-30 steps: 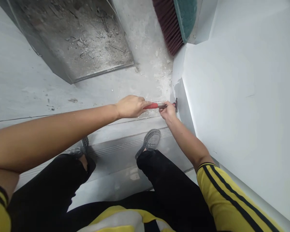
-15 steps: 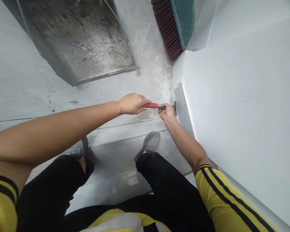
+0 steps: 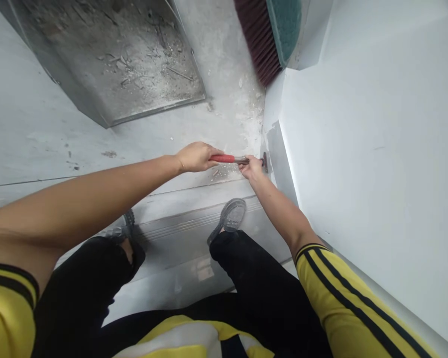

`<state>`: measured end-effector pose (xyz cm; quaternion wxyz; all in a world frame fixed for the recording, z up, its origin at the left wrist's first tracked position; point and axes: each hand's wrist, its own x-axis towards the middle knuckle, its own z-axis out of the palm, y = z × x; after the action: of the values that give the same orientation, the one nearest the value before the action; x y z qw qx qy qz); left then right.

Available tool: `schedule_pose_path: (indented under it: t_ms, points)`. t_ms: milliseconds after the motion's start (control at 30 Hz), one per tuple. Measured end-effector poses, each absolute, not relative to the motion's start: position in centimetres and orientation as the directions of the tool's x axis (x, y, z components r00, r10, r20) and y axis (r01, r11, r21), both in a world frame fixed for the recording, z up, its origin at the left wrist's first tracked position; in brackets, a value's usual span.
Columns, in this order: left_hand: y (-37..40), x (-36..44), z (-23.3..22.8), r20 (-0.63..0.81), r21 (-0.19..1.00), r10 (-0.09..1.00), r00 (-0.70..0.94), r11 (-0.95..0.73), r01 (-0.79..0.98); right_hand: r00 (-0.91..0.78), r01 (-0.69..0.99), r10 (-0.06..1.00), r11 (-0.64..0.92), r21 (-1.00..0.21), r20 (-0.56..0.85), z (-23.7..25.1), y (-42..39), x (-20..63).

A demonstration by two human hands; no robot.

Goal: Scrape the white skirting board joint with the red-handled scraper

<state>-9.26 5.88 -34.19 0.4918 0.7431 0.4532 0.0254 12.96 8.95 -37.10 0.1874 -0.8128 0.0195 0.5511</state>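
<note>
Low down, both hands (image 3: 224, 160) grip the red-handled tool (image 3: 234, 159).

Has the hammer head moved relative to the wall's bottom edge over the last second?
No. The hammer head stays against the wall's bottom edge; only the camera shifted.

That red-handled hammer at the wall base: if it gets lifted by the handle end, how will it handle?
The hammer is probably stiff: its shaft runs straight between the left hand and right hand. The dark metal head looks likely to make it head-heavy. The red handle probably resists slipping.
</note>
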Motion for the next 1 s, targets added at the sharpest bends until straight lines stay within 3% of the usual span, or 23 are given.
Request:
schedule_pose_path:
  t_ms: [200,400,700,1000]
  points:
    - [5.8,-9.1,-33.2,-0.344,0.798,0.693,0.634,-0.141,0.587,0.389,-0.253,0.248,-0.897,-0.362,-0.887,-35.5,8.0,13.1]
    - [4.9,-9.8,-33.5,-0.379,0.798,0.707,0.598,-0.077,0.597,0.405,-0.25,0.175,-0.923,-0.293,-0.898,-34.7,7.9,12.9]
    - [5.4,-8.3,-33.2,-0.405,0.809,0.687,0.604,-0.038,0.587,0.43,-0.212,0.151,-0.941,-0.262,-0.89,-35.9,7.8,13.6]
    - [5.8,-9.2,-33.1,-0.323,0.833,0.713,0.622,-0.098,0.545,0.419,-0.215,0.232,-0.914,-0.344,-0.878,-34.4,7.4,13.3]
